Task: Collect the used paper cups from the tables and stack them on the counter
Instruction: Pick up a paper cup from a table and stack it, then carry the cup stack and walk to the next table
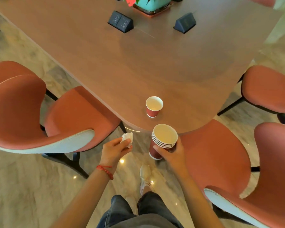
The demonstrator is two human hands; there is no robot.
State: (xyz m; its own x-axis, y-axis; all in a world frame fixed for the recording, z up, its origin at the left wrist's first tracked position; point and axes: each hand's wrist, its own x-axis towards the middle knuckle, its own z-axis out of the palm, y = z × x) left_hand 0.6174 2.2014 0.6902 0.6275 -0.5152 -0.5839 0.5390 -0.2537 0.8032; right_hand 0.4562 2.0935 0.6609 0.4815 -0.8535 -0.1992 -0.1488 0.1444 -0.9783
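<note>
The right hand (173, 153) has its fingers curled round a stack of red paper cups (163, 142), held upright just off the near edge of the table (138, 66). The left hand (115, 150) pinches a crumpled white tissue (127, 139), also off that edge. A single red cup (153, 106) stands upright on the table near its near edge.

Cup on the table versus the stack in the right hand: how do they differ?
The cup on the table is single, stands upright on the table and is untouched. The stack of cups is several nested cups, tilted and held off the table by the right hand. Both are red outside, pale inside, and open upward.
</note>
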